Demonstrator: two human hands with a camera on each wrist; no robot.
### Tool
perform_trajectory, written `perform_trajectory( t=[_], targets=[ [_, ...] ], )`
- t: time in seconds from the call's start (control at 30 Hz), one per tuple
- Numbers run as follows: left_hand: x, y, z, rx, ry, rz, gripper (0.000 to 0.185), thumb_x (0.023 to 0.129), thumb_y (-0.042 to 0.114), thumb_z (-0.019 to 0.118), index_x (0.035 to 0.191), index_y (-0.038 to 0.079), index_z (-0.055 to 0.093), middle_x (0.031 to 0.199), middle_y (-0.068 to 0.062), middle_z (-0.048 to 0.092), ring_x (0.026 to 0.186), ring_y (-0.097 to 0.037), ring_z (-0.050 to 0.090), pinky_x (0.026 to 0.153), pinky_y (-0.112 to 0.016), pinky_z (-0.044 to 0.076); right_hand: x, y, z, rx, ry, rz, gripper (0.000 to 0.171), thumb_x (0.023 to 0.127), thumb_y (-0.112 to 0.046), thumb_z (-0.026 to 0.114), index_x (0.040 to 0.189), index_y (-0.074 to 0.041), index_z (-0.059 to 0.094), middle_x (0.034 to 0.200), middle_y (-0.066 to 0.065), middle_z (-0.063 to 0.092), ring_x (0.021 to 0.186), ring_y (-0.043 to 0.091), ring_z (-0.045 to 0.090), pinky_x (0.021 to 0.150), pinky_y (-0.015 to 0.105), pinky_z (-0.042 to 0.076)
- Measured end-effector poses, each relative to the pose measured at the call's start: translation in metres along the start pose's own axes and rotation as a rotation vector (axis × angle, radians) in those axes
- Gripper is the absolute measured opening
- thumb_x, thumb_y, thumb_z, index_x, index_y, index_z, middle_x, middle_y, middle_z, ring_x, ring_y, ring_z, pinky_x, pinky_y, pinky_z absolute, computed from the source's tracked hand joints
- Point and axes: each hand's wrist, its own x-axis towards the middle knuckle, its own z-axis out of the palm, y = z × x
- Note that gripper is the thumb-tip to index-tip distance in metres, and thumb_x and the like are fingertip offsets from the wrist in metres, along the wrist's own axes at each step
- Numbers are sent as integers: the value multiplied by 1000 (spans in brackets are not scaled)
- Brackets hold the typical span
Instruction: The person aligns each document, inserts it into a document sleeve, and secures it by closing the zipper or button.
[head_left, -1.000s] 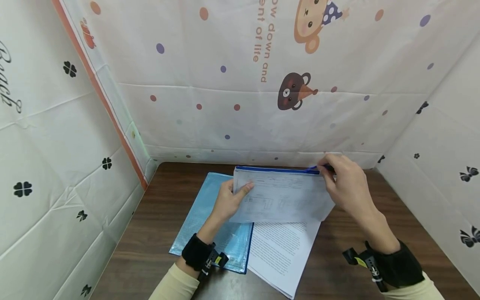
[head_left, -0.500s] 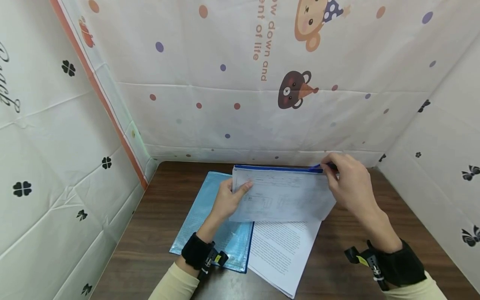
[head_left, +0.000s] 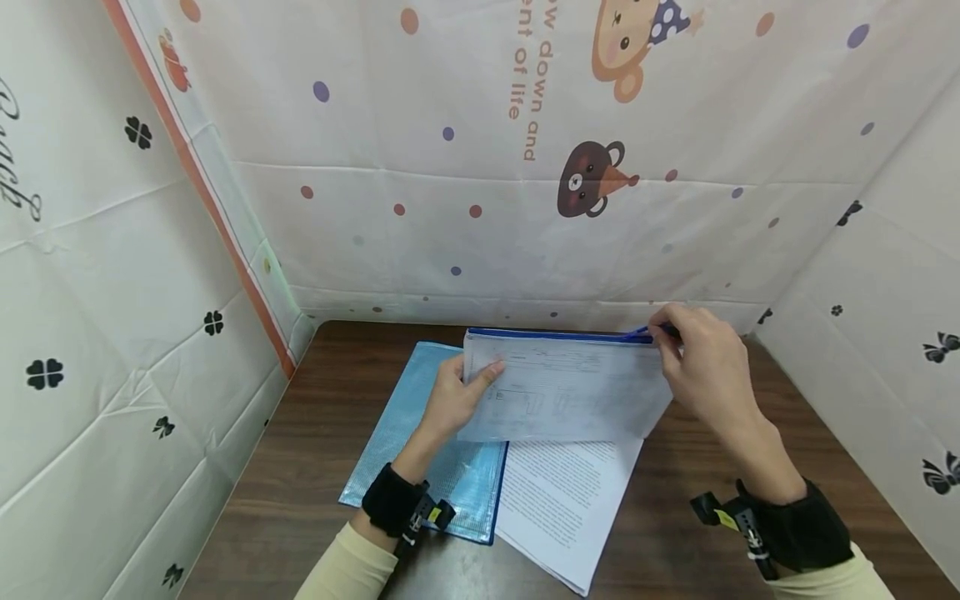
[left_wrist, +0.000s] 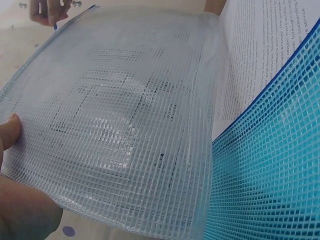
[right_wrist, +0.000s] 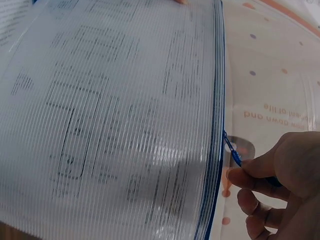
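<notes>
A clear mesh zip pouch (head_left: 566, 387) with a printed sheet inside is held up off the table, its blue zipper edge on top. My left hand (head_left: 453, 400) grips the pouch's left end, thumb (left_wrist: 10, 131) on the front face of the mesh pouch (left_wrist: 125, 130). My right hand (head_left: 701, 367) pinches the blue zipper pull (right_wrist: 231, 151) at the top right corner of the pouch (right_wrist: 125, 115). Under the pouch lie a stack of printed paper (head_left: 562, 500) and a blue mesh pouch (head_left: 427, 442).
The brown table (head_left: 315, 467) is walled in by white patterned cloth (head_left: 487, 167) at the back and on both sides. The blue mesh pouch (left_wrist: 270, 170) and the printed pages (left_wrist: 270, 50) lie flat beneath the held one.
My right hand has slid slightly to the right along the top edge with the zipper pull. The left hand and pouch stay nearly in place.
</notes>
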Motion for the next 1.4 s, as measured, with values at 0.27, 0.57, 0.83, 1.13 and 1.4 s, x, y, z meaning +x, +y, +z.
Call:
perform_trajectory(
  t=[0.27,0.57,0.83,1.13,1.4],
  targets=[
    [0,-1,-1,-6,4,-3,24,107,27,67,120,9,74,110,-9,80,93,-27,79,76,-41,64,-3,12,-2,-8,6,17,12,92,4,78,98,-4,70,85,15,71,69,29,58,55,41,40],
    [0,-2,-1,-14,11,-9,24,107,26,67,120,8,74,109,-10,80,92,-26,79,76,-41,64,-3,16,-4,-32,-2,25,9,93,5,76,97,-2,71,80,12,69,65,27,55,55,39,39],
    [1,-3,-2,-14,8,1,24,108,24,66,121,6,74,110,-10,79,93,-26,79,77,-40,64,-3,19,-6,-50,-14,46,6,95,4,74,99,0,71,78,12,65,64,25,52,55,38,38],
    [1,-3,-5,11,23,-6,24,107,24,66,119,5,73,108,-11,80,92,-26,79,76,-40,64,-4,24,-9,-50,-17,53,4,95,3,73,98,1,71,77,12,65,65,26,52,57,39,37],
    [2,-4,-9,6,30,5,23,108,22,66,121,5,73,110,-11,80,93,-27,79,77,-41,64,-6,29,-10,-51,-13,79,4,96,3,73,100,2,72,79,14,66,69,28,54,60,42,37]
  ],
)
